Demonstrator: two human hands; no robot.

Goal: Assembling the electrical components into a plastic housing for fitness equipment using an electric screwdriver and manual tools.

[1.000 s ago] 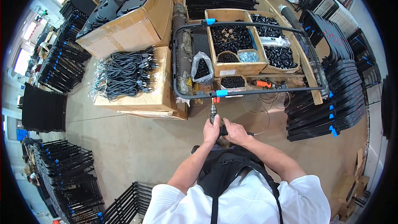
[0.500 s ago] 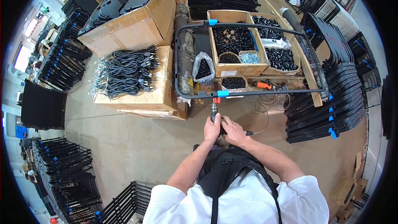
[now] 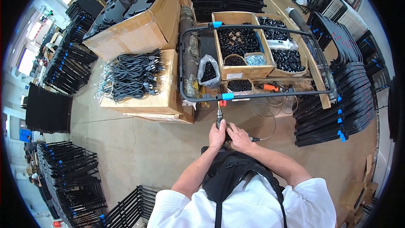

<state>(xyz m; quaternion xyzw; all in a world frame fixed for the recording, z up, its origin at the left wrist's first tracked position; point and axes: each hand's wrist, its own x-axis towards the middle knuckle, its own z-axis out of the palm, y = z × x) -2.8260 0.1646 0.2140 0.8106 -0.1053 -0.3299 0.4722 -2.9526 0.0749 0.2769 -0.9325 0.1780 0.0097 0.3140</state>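
Note:
My left hand (image 3: 217, 136) is wrapped round the body of a drill (image 3: 219, 115), just behind its metal chuck. Closed over the rear of the same drill is my right hand (image 3: 239, 137); an air hose (image 3: 265, 134) runs off beside it. The thin bit points away from me at the near bar of a black tubular frame (image 3: 274, 95), close to a blue tape piece (image 3: 228, 96). Whether the tip enters the bar is too small to tell. The frame lies flat across the boxes and padded supports. Much of the drill's body is hidden under my fingers.
Inside the frame's outline stand a cardboard box (image 3: 246, 73) of black plastic parts, a bag (image 3: 208, 82) of small black pieces and an orange-and-black power tool (image 3: 270, 87). Bundled cables (image 3: 133, 76) lie on a carton at left. Stacked black frames (image 3: 358, 101) stand at right.
The whole view has shifted slightly. The drill appears drawn back a little from the bar, with more of its bit showing. Both hands keep their grip.

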